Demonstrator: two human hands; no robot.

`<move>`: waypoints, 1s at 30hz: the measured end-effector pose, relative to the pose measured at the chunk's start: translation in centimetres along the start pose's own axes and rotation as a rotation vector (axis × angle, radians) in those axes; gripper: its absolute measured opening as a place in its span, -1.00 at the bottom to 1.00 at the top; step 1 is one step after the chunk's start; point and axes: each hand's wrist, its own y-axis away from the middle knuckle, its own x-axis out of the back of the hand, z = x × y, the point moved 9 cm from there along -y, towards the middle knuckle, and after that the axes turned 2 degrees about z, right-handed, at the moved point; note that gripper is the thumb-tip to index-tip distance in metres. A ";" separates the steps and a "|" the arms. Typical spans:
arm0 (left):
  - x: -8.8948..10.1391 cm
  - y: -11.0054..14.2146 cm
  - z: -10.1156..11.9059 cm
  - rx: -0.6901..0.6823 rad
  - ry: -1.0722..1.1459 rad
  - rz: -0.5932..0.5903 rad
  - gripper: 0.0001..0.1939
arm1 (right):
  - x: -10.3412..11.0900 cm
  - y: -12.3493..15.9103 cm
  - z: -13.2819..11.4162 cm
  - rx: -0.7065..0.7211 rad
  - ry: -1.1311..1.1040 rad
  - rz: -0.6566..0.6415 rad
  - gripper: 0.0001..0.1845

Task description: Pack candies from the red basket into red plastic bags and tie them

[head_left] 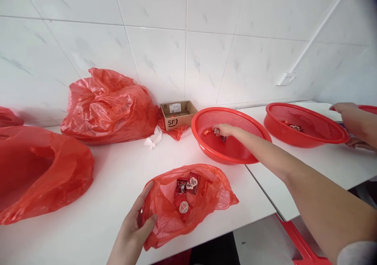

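Observation:
My left hand is closed on the near-left rim of a red plastic bag, thumb and fingers on either side of the film. The bag's mouth gapes upward, showing a dark red printed packet, a smaller dark packet and a round white label inside. To the right, my right hand reaches down into a red perforated plastic basket. Its fingertips are closed around a small printed packet. An orange-red packet lies beside them.
A full red bag and an open cardboard box stand against the wall, with crumpled white tissue between. Another red bag lies left. At right, another person's hands are beside a second red basket. A red stool is below.

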 end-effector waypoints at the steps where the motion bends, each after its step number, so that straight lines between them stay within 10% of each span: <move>1: 0.0 0.0 0.0 0.004 0.007 0.001 -0.17 | 0.1 0.1 0.0 0.002 0.034 0.002 -0.62; 8: -0.8 -0.3 0.8 -0.016 0.043 -0.046 -0.18 | 0.6 1.2 1.8 -0.062 0.221 0.026 -0.75; 14: -0.6 -0.6 0.3 -0.021 0.023 -0.056 -0.19 | -0.3 2.1 2.8 -0.088 0.194 0.005 -0.18; 21: -0.1 -0.4 0.5 -0.031 0.023 -0.021 -0.21 | 1.1 0.8 5.1 -0.182 0.146 0.032 -0.05; 30: -0.7 -0.8 0.1 0.028 0.027 -0.064 -0.18 | 1.2 2.7 3.3 -0.093 -0.035 -0.111 -0.62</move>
